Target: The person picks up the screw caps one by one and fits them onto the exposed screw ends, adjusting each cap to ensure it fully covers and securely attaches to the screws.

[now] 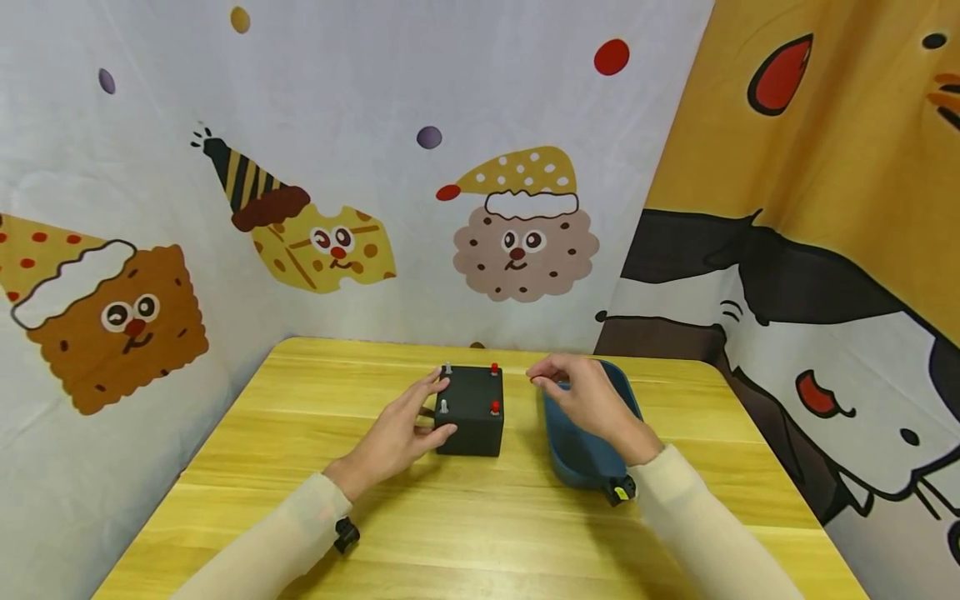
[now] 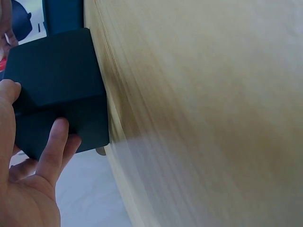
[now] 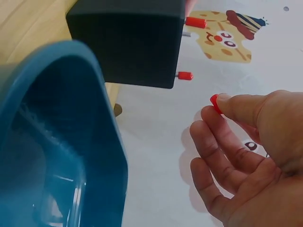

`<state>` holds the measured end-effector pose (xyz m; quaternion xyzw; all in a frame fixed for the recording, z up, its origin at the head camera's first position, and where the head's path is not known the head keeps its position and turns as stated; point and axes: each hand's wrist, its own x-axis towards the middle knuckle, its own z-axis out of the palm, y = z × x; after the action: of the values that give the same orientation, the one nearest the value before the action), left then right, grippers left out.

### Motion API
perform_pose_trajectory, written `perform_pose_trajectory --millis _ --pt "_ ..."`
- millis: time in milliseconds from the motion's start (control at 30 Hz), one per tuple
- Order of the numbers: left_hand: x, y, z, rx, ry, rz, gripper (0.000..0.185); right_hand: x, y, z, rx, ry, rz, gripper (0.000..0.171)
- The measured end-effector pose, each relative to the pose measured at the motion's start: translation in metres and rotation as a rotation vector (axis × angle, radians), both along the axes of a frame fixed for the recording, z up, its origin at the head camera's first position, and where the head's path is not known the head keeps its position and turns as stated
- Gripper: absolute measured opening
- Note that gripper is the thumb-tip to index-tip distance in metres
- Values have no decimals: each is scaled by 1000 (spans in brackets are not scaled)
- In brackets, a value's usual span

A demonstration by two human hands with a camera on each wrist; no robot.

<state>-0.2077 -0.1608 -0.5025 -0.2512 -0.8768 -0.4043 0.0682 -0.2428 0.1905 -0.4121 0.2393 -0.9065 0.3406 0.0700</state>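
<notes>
A black box (image 1: 469, 414) stands on the table with four-sided top; two bare silver posts (image 1: 444, 407) rise along its left side and two red-capped posts (image 1: 495, 407) along its right. My left hand (image 1: 397, 437) holds the box at its left side, thumb near the front and fingers farther back. My right hand (image 1: 585, 400) pinches a small red cap (image 3: 216, 103) between thumb and index finger. It hovers to the right of the box, above the blue bin (image 3: 52, 142), with the cap apart from the posts.
The blue bin (image 1: 557, 457) stands on the wooden table (image 1: 450, 533), right of the box. A printed cloth (image 1: 420, 200) with cartoon figures hangs behind the table's far edge and along the sides.
</notes>
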Motion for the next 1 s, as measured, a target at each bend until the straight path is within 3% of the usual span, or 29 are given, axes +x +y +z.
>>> perform_pose_trajectory --millis 433,1000 --pt "1 1 1 -6 -21 7 84 11 -17 3 -12 43 25 8" --pt "1 2 2 -8 -13 16 83 14 -31 3 -56 98 148 14"
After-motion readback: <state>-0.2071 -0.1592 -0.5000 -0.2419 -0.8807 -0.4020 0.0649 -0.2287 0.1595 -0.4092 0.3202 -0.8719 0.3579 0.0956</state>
